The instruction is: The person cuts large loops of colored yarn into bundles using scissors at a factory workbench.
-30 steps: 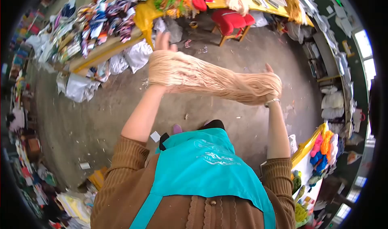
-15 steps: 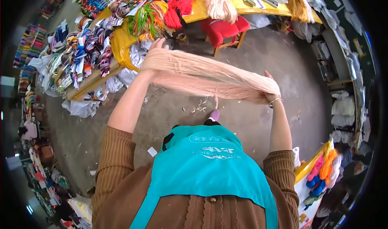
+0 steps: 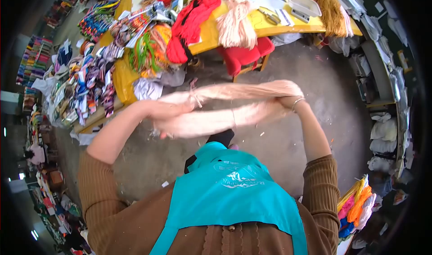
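A loop of pale pink yarn, a skein (image 3: pixel 245 91), is stretched sideways between my two hands in front of the apron. My left hand (image 3: pixel 173 109) is in the left end of the loop and holds it, smeared by motion, with yarn running above and below it. The right end of the skein wraps over my right hand (image 3: pixel 290 103), which holds it from inside the loop; the yarn covers most of its fingers. A bracelet circles my right wrist. A thin tie strand crosses the lower part of the skein.
A yellow-covered table (image 3: pixel 270 29) curves across the back, bearing red yarn (image 3: pixel 195 19), a pale pink skein (image 3: pixel 236 25), scissors (image 3: pixel 271 17) and a white tray (image 3: pixel 304 4). A red-covered stool (image 3: pixel 238 59) stands below its edge. Multicoloured skeins (image 3: pixel 85 82) pile up at left. Shelves line the right.
The skein's left end has come down and closer to me with my left hand, which has turned over. My right hand has shifted slightly left and up. The view has moved a little.
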`<control>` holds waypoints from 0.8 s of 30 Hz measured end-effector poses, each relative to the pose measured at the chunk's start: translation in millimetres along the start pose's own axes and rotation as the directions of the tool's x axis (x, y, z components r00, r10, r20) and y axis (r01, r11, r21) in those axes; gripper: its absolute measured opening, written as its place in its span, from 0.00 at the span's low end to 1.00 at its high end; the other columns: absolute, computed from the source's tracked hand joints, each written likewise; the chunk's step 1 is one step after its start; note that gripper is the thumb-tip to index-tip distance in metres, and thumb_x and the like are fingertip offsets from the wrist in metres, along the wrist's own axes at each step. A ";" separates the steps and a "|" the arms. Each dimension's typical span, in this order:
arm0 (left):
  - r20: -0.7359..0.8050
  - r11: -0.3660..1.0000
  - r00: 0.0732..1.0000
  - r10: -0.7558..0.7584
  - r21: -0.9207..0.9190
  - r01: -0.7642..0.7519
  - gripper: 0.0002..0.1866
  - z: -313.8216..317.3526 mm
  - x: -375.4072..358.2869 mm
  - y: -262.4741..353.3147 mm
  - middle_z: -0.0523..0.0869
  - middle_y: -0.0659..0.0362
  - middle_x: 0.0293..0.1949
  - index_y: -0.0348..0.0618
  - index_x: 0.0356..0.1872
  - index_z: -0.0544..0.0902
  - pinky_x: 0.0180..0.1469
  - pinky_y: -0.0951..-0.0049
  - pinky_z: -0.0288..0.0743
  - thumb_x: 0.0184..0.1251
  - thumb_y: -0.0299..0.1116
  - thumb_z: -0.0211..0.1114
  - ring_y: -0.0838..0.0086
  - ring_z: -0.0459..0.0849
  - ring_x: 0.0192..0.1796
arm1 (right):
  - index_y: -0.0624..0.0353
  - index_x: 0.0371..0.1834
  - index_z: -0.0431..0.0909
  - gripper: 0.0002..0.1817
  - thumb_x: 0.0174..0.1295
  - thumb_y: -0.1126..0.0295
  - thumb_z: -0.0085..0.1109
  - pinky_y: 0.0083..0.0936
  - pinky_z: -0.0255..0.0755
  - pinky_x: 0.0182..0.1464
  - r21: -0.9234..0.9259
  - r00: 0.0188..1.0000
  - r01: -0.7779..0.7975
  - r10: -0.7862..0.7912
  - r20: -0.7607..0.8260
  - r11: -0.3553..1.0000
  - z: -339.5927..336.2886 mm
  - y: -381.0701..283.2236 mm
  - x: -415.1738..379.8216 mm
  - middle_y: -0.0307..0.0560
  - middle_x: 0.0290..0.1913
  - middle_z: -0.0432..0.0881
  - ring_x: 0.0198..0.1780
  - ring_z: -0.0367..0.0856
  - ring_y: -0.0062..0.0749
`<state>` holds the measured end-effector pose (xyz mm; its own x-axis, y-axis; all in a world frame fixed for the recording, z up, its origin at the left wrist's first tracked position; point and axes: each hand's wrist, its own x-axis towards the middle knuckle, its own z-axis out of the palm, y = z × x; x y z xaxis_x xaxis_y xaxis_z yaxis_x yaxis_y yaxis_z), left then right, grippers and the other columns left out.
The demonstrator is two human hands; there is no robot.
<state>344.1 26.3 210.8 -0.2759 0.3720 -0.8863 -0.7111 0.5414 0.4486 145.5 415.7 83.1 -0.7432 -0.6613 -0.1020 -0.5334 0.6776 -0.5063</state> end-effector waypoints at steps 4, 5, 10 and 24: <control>0.201 0.708 0.779 0.594 -0.591 -0.387 0.52 -24.9 -13.6 7.4 0.87 0.43 0.40 0.27 0.61 0.71 0.38 0.63 0.83 0.64 0.76 0.39 0.56 0.88 0.33 | 0.60 0.50 0.84 0.17 0.58 0.68 0.65 0.25 0.77 0.50 0.347 0.790 -0.273 0.003 0.613 0.897 29.7 3.5 33.3 0.41 0.45 0.87 0.45 0.83 0.25; 0.087 0.496 0.648 0.757 -0.723 -0.482 0.54 -19.7 -17.2 20.0 0.88 0.45 0.37 0.27 0.59 0.73 0.42 0.60 0.82 0.60 0.79 0.42 0.55 0.88 0.34 | 0.60 0.52 0.83 0.19 0.58 0.67 0.67 0.25 0.76 0.52 0.430 0.834 0.077 -0.294 0.467 0.900 60.4 22.4 41.4 0.39 0.50 0.86 0.47 0.83 0.27; -0.147 -0.166 -0.093 0.985 -0.650 -0.741 0.44 -46.4 34.2 83.8 0.86 0.55 0.33 0.30 0.53 0.77 0.47 0.61 0.80 0.58 0.70 0.63 0.59 0.87 0.33 | 0.56 0.58 0.81 0.26 0.66 0.49 0.56 0.34 0.70 0.62 0.584 0.605 -0.720 -0.075 0.793 0.374 138.3 30.5 68.2 0.45 0.53 0.85 0.56 0.80 0.32; -0.302 0.121 0.706 0.641 -0.868 -0.481 0.21 -84.8 66.4 155.7 0.75 0.57 0.22 0.39 0.53 0.73 0.34 0.64 0.69 0.73 0.47 0.51 0.67 0.75 0.23 | 0.52 0.76 0.53 0.51 0.46 0.69 0.71 0.39 0.61 0.69 0.631 0.663 0.598 -0.747 -0.043 0.494 -13.8 -105.4 249.5 0.57 0.68 0.69 0.67 0.69 0.51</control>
<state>160.2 71.4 212.0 -0.8454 0.3821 -0.3731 -0.5151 -0.7679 0.3807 10.7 183.7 122.8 -0.1117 -0.9309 0.3479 -0.4527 -0.2640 -0.8517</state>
